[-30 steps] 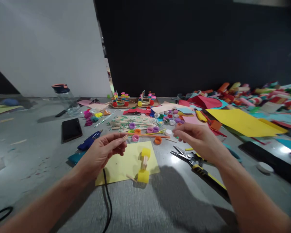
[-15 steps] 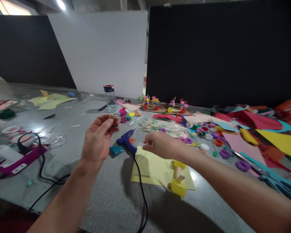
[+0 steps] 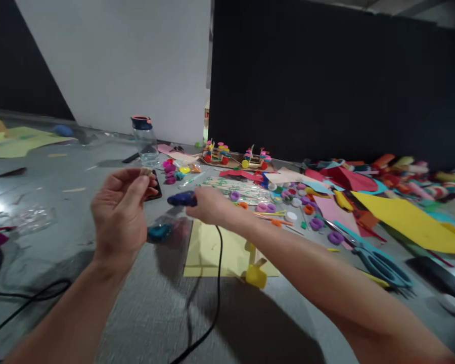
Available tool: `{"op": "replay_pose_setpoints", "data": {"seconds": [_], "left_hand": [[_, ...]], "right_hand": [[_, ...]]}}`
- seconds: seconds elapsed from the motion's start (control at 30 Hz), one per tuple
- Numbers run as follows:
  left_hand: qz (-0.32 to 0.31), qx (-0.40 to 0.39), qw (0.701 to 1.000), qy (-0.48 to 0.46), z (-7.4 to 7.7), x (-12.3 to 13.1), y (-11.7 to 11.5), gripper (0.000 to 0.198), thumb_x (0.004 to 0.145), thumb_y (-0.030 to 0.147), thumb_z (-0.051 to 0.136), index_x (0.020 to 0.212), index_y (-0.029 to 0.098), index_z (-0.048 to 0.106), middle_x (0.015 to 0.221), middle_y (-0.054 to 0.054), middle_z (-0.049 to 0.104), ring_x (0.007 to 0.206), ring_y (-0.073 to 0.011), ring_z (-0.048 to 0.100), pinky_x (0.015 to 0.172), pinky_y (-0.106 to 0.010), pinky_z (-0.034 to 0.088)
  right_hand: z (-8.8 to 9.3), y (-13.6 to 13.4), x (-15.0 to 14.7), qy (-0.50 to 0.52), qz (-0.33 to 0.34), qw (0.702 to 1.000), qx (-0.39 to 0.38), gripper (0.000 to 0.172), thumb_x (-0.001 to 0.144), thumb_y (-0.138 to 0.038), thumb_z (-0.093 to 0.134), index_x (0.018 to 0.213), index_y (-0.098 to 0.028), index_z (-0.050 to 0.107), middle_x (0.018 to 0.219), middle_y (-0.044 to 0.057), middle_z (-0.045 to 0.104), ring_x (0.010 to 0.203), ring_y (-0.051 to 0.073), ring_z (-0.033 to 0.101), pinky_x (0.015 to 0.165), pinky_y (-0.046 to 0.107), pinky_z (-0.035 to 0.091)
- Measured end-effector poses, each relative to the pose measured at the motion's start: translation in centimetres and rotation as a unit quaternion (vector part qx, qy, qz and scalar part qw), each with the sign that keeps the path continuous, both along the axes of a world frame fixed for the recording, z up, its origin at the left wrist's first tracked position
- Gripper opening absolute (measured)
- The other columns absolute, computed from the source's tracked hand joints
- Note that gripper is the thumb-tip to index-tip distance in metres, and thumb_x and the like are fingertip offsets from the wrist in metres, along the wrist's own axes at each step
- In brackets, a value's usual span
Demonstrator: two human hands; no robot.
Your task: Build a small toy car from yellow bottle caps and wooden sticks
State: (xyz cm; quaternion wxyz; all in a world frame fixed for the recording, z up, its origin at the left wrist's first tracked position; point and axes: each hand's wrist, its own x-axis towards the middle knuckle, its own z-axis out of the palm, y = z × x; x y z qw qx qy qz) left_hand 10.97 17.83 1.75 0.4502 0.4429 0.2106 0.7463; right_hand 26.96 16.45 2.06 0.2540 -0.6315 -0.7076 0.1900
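Observation:
My right hand [image 3: 211,205] is wrapped round the handle of a blue hot glue gun [image 3: 182,198], lifted off the table with its nozzle towards the left. From it a black cord [image 3: 219,283] runs down to the near edge. My left hand [image 3: 123,212] is raised to the left, thumb and fingers pinched on something tiny that I cannot make out. Beneath the gun lies a small bag with teal content [image 3: 160,232]. A pale yellow sheet [image 3: 208,253] is under my right arm, and a yellow piece with a stick [image 3: 256,275] rests on it, partly hidden by my forearm.
A clear bottle [image 3: 146,144] stands at the back left. Two small colourful stick models [image 3: 256,159] sit at the back. Wrapped sticks [image 3: 231,188], purple rings [image 3: 335,237], coloured paper [image 3: 413,217] and scissors [image 3: 382,265] spread over the right side.
My right hand has taken hold of the glue gun and lifted it from the table. The view has swung to the right. My left hand keeps its pinch.

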Motion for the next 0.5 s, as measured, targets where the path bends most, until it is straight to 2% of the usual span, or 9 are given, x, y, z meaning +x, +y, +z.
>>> {"op": "replay_pose_setpoints", "data": {"seconds": [0.07,0.13,0.23,0.3,0.37,0.43,0.5], "left_hand": [[0.004,0.019,1.000,0.004,0.0,0.4,-0.7,0.015,0.075,0.005,0.072,0.082,0.018,0.072,0.078,0.003,0.071,0.073,-0.0102,0.064,0.066,-0.021,0.051],[-0.014,0.024,0.999,0.028,-0.5,0.9,-1.6,0.015,0.077,0.005,0.071,0.085,0.018,0.072,0.081,0.003,0.071,0.077,-0.0113,0.064,0.071,-0.022,0.051],[-0.091,-0.006,0.991,0.103,-2.0,2.1,-3.2,0.013,0.081,0.011,0.073,0.090,0.020,0.073,0.085,0.002,0.073,0.080,-0.0113,0.064,0.074,-0.021,0.051],[-0.157,-0.036,0.973,0.167,-3.2,3.1,-4.4,0.009,0.081,0.017,0.076,0.089,0.020,0.075,0.085,0.000,0.074,0.078,-0.0119,0.065,0.074,-0.021,0.052],[-0.225,-0.060,0.942,0.241,-4.4,4.0,-5.6,0.004,0.083,0.021,0.075,0.087,0.020,0.075,0.087,-0.001,0.074,0.081,-0.0133,0.066,0.073,-0.021,0.052],[-0.291,-0.072,0.899,0.320,-5.5,4.8,-6.4,0.004,0.088,0.024,0.070,0.087,0.024,0.074,0.092,0.000,0.073,0.087,-0.0135,0.066,0.078,-0.022,0.052],[-0.321,-0.079,0.870,0.365,-6.4,5.5,-6.7,0.006,0.091,0.026,0.067,0.088,0.027,0.073,0.093,0.003,0.072,0.089,-0.0128,0.065,0.082,-0.022,0.051]], "right_hand": [[1.6,-2.1,2.6,0.036,-0.019,0.999,0.011,0.017,0.091,-0.033,0.067,0.093,-0.016,0.064,0.081,0.001,0.065,0.072,0.016,0.063,0.065,0.031,0.054],[3.0,-5.4,5.1,0.092,-0.040,0.995,0.029,0.014,0.094,-0.032,0.057,0.095,-0.019,0.061,0.073,0.000,0.064,0.063,0.015,0.062,0.056,0.027,0.050],[3.9,-12.1,8.4,0.174,-0.072,0.980,0.068,0.026,0.100,-0.043,0.046,0.091,-0.024,0.061,0.079,0.002,0.066,0.069,0.017,0.064,0.061,0.029,0.052],[3.3,-16.5,10.2,0.328,-0.114,0.935,0.076,0.023,0.095,-0.046,0.055,0.090,-0.027,0.067,0.084,0.005,0.068,0.072,0.020,0.066,0.065,0.033,0.055],[1.9,-20.1,11.4,0.408,-0.138,0.900,0.073,0.025,0.092,-0.052,0.057,0.091,-0.031,0.070,0.090,0.007,0.068,0.069,0.023,0.066,0.060,0.037,0.056],[0.2,-22.7,12.2,0.405,-0.196,0.891,0.056,0.029,0.091,-0.056,0.053,0.086,-0.033,0.071,0.083,0.009,0.066,0.066,0.026,0.065,0.057,0.040,0.057],[-1.8,-24.5,12.9,0.308,-0.280,0.908,0.037,0.039,0.091,-0.063,0.045,0.078,-0.036,0.071,0.069,0.009,0.062,0.062,0.029,0.063,0.057,0.043,0.059]]}}
